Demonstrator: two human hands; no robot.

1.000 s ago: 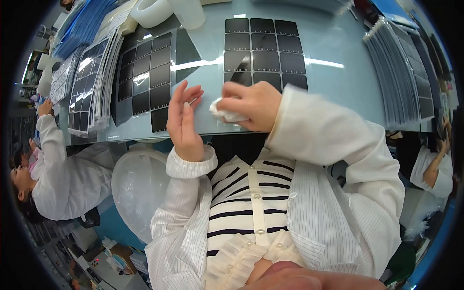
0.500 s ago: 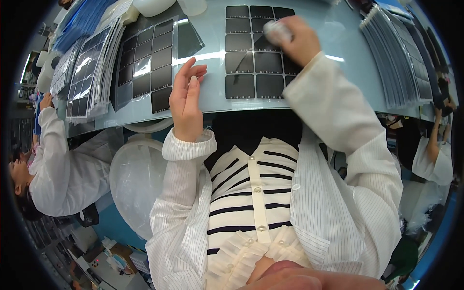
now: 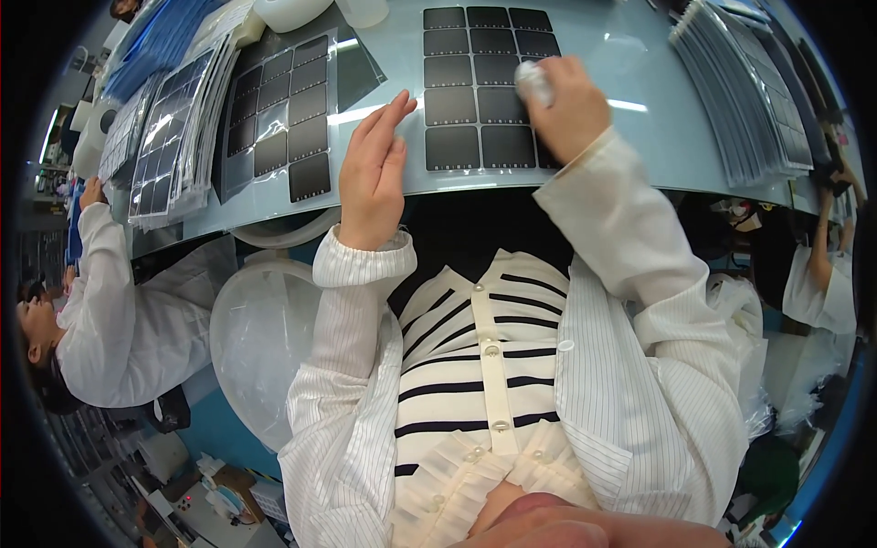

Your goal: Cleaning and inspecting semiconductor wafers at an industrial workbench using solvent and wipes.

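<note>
A sheet of dark rectangular panels (image 3: 451, 105) in a grid lies on the pale table, straight ahead of me. My right hand (image 3: 575, 110) is closed on a crumpled white wad (image 3: 533, 84), cloth or tissue, over the sheet's right column. Its fingers and the wad cover part of that column. To the left of the sheet, near the table's front edge, my left hand (image 3: 376, 183) is raised with straight fingers and holds nothing. Further left lies a similar panel sheet (image 3: 308, 105), partly on clear film.
Stacks of panel sheets in clear film stand at the left (image 3: 174, 128) and right (image 3: 744, 100). White containers (image 3: 364, 9) sit at the back. A co-worker (image 3: 119, 310) works at the left, beside a large clear-lined bin (image 3: 260, 352). Another person's arm (image 3: 822, 247) shows at far right.
My right hand with the white wad has moved down and slightly right over the sheet. My left hand has shifted right and up, and its fingers have drawn closer together.
</note>
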